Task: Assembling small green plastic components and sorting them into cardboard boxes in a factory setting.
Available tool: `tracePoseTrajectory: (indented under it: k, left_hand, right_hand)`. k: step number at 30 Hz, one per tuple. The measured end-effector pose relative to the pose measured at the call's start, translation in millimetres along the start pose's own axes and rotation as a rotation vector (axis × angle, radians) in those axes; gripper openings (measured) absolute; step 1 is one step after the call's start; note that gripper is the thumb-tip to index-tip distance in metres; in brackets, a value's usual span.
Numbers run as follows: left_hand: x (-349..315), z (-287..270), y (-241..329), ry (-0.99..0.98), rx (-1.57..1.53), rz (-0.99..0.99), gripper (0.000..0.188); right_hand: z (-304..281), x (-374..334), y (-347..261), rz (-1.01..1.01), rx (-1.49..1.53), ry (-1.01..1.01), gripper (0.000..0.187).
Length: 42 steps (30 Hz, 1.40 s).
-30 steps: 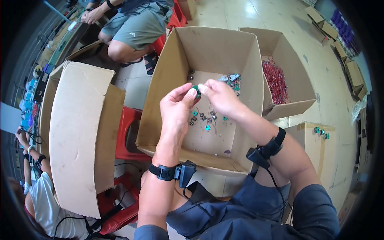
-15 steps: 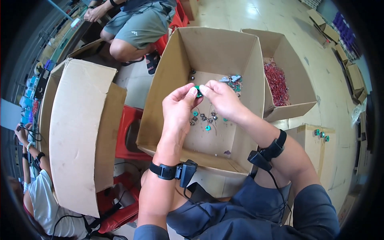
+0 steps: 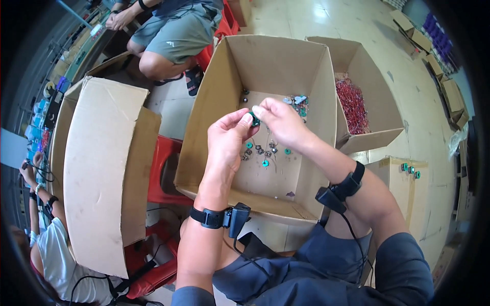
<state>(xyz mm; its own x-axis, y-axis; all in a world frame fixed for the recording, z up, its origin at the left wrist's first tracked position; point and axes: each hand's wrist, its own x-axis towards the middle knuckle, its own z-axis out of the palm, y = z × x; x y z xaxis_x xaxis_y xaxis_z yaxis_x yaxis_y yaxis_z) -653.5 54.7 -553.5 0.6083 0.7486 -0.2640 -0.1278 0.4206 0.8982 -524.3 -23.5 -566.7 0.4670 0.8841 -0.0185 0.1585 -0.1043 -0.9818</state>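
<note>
A small green-and-black ring-shaped part is pinched between the thumb and fingers of my left hand, above a large open cardboard box. Close against it on the right, my right hand has its thumb and fingertips pressed together; whether they grip a thin end of the part is too small to make out. Below both hands, on the box floor, lie several loose green rings and dark small parts with thin wires. A heap of green and grey pieces lies by the box's far right corner.
Against the box's right side stands another carton with a pile of red wire-like pieces. Three green ring parts sit on a closed carton at right. Left are a red stool and a tall carton. Two other people sit nearby.
My right hand has shifted slightly up and left at the fingertips. The green ring part has turned a little in my left fingers and shows darker.
</note>
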Motion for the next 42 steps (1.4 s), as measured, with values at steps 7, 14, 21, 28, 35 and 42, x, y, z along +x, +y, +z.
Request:
tracePoseTrajectory:
  k: [7,14,21,28,35,42]
  left_hand:
    - [1.7,-0.3,0.3,0.038,0.006,-0.002,0.022]
    - [0.6,2.7,2.6,-0.076,0.038,0.003,0.022]
    - [3.0,-2.5,2.3,-0.008,-0.009,0.001,0.023]
    - [0.0,3.1,1.0,-0.082,-0.01,-0.002,0.023]
    - [0.9,1.8,3.9,-0.063,-0.073,0.007,0.024]
    - [0.5,0.4,4.6,-0.031,-0.033,-0.034,0.024]
  right_hand:
    - [-5.0,4.2,3.1,0.005,-0.048,0.017,0.024]
    - [-12.5,14.6,11.8,-0.03,-0.185,0.075,0.028]
    - [-13.3,12.2,6.6,0.002,-0.233,0.045,0.026]
    - [-11.6,14.4,8.6,-0.062,-0.166,0.082,0.027]
    - [-11.3,5.9,7.1,-0.076,-0.305,0.128,0.029]
    - [-5.5,-8.2,-6.9,-0.056,-0.264,0.087,0.028]
